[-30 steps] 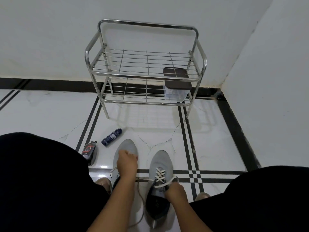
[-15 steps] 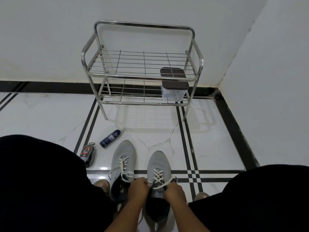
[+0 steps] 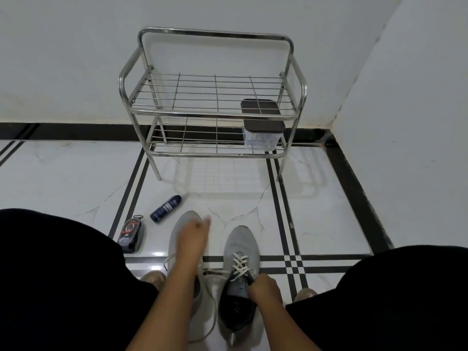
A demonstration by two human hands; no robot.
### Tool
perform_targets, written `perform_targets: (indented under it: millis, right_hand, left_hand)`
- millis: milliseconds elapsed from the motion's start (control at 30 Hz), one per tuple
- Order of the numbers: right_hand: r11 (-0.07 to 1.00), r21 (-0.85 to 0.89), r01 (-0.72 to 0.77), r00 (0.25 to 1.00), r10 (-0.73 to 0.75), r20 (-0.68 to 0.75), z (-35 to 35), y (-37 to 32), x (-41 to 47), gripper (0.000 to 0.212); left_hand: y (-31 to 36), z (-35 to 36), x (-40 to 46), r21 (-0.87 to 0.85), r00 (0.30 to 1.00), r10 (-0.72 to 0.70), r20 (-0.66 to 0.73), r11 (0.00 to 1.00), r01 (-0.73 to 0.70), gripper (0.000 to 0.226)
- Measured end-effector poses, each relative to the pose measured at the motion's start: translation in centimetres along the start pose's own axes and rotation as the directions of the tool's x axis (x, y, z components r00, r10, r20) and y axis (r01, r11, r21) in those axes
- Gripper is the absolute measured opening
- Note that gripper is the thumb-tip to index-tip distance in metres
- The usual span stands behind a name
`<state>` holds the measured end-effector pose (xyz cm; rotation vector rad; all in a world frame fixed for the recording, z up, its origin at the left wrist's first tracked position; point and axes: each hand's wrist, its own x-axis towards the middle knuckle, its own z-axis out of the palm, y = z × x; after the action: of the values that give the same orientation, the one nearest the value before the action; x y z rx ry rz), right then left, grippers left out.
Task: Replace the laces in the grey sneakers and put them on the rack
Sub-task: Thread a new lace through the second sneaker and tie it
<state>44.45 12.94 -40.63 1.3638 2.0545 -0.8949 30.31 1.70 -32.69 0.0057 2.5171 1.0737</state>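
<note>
The rack (image 3: 212,112) stands well beyond both hands. The right sneaker (image 3: 240,272) sits under the right hand (image 3: 264,287), whose grip pinches its lace (image 3: 240,264) at the collar; a hard tug could skew the lacing. The left hand (image 3: 192,239), blurred, hides the left sneaker (image 3: 177,224); its grip is unreadable.

White walls (image 3: 76,59), glossy white floor (image 3: 63,178) with black stripes.

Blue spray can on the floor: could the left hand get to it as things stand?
Probably yes. The left hand hovers over the left sneaker, and only bare floor lies between it and the spray can.
</note>
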Motion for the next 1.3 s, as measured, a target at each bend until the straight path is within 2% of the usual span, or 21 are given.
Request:
perform_targets:
  millis: [33,67,133,233,333,400,467,633,700,767,833,900,933,1000,1100,1200,1267,1300]
  right_hand:
    - [1.0,-0.01,0.004,1.0,-0.004,-0.004,0.0,0.0,0.1,0.032]
    - [1.0,-0.016,0.003,1.0,-0.004,-0.006,0.0,-0.1,0.1,0.032]
    - [1.0,-0.018,0.006,1.0,-0.006,-0.008,0.0,0.0,0.1,0.033]
    - [1.0,-0.029,0.009,1.0,-0.01,-0.021,-0.1,0.2,0.0,0.033]
    - [0.999,-0.034,0.002,1.0,-0.003,-0.015,-0.1,0.2,0.0,0.034]
    - [1.0,-0.031,-0.003,1.0,0.003,-0.012,-0.2,0.2,0.0,0.033]
    - [0.999,-0.036,-0.006,1.0,0.005,-0.017,-0.2,0.1,0.1,0.033]
    - [0.994,-0.11,0.0,0.999,-0.006,-0.049,-0.4,0.1,0.3,0.032]
    - [0.99,-0.142,0.009,0.998,-0.018,-0.059,-0.4,0.1,0.3,0.032]
    - [0.985,-0.171,0.022,0.998,-0.033,-0.061,-0.4,0.0,0.3,0.031]
    - [0.982,-0.187,0.033,0.998,-0.045,-0.055,-0.4,0.0,0.2,0.03]
    - [0.98,-0.197,0.042,0.998,-0.052,-0.047,-0.4,0.0,0.1,0.03]
    - [0.979,-0.196,0.046,0.998,-0.055,-0.042,-0.4,0.0,0.1,0.03]
    - [0.979,-0.198,0.052,0.998,-0.061,-0.036,-0.3,0.0,0.1,0.031]
    - [0.979,-0.193,0.062,0.997,-0.07,-0.038,-0.4,0.0,0.1,0.031]
    - [0.986,-0.156,0.057,0.998,-0.06,-0.015,-0.5,-0.1,0.1,0.033]
    - [0.993,-0.098,0.062,0.998,-0.064,-0.011,-0.9,-0.7,-0.1,0.035]
    - [0.994,-0.062,0.085,0.996,-0.087,-0.021,-1.0,-1.2,0.0,0.034]
  left_hand:
    - [-1.6,2.0,-0.4,0.168,0.982,-0.021,0.187,0.986,-0.011,0.043]
    - [-3.1,3.8,-1.0,0.298,0.95,-0.063,0.306,0.954,-0.032,0.04]
    - [-5.5,6.4,-2.7,0.415,0.919,-0.12,0.377,0.908,-0.052,0.033]
    - [-6.6,6.9,-4.3,0.399,0.938,-0.127,0.323,0.917,-0.013,0.025]
    - [-6.4,5.7,-3.9,0.364,0.967,-0.193,0.169,0.924,0.121,0.026]
    - [-6.4,5.1,-3.8,0.37,0.955,-0.275,0.114,0.904,0.216,0.033]
    - [-6.6,4.9,-4.0,0.427,0.943,-0.312,0.116,0.873,0.236,0.037]
    - [-6.3,5.4,-4.4,0.618,0.962,-0.235,0.138,0.78,0.101,0.031]
    - [-5.6,5.4,-4.6,0.672,0.984,-0.127,0.129,0.741,0.007,0.026]
    - [-5.4,6.0,-4.4,0.684,0.99,0.048,0.134,0.718,-0.127,0.023]
    - [-5.6,6.7,-4.2,0.657,0.966,0.177,0.19,0.708,-0.259,0.024]
    - [-6.1,7.4,-3.9,0.606,0.937,0.196,0.289,0.72,-0.338,0.026]
    - [-6.5,7.5,-3.9,0.566,0.931,0.165,0.326,0.755,-0.332,0.027]
    - [-7.1,7.6,-4.1,0.475,0.935,0.078,0.346,0.845,-0.246,0.024]
    - [-5.5,6.9,-4.2,0.247,0.936,-0.021,0.352,0.966,-0.071,0.007]
    - [-2.6,5.9,-2.6,0.093,0.882,-0.113,0.458,0.993,0.079,0.022]
    - [-0.8,4.9,-1.5,0.046,0.838,-0.207,0.505,0.976,0.213,0.026]
    - [-0.3,4.7,-1.4,-0.008,0.82,-0.207,0.534,0.968,0.25,0.027]
